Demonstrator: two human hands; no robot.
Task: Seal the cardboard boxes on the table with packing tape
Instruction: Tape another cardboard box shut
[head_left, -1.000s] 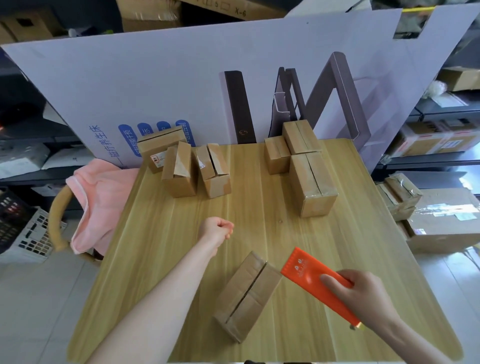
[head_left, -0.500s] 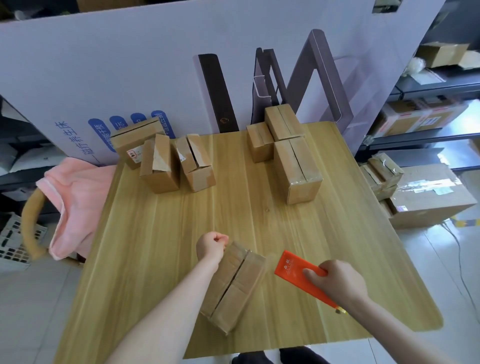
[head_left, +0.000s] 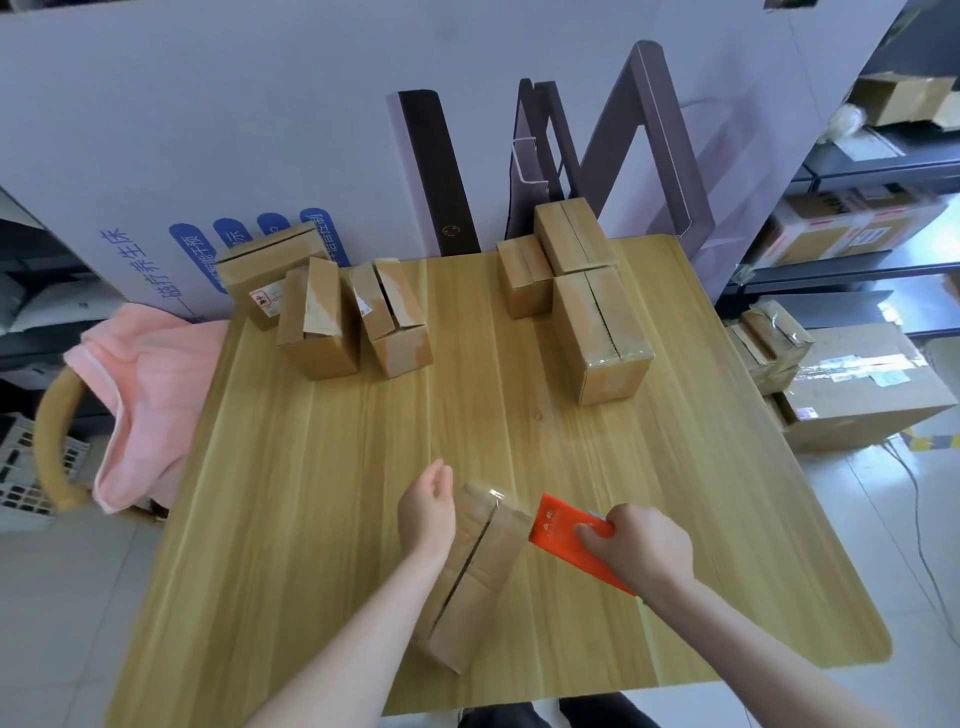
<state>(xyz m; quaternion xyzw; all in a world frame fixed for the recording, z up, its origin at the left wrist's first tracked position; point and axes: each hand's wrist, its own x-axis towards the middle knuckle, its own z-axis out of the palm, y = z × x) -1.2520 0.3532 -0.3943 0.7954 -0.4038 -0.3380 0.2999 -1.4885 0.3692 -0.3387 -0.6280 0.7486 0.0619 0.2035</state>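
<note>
As your right hand (head_left: 641, 551) grips the orange tape dispenser (head_left: 558, 530), its logo is illegible. Your left hand (head_left: 426, 512), fingers uncurled, touches the brown cardboard box (head_left: 478, 577).

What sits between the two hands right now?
The near box, top seam open. The left hand rests flat against its left side; the right hand grips the orange dispenser at its right edge. Head view.

the left grip (head_left: 426, 512) and right grip (head_left: 641, 551) are bare, as are both forearms (head_left: 363, 623); dark clothing (head_left: 597, 712) shows below.
</note>
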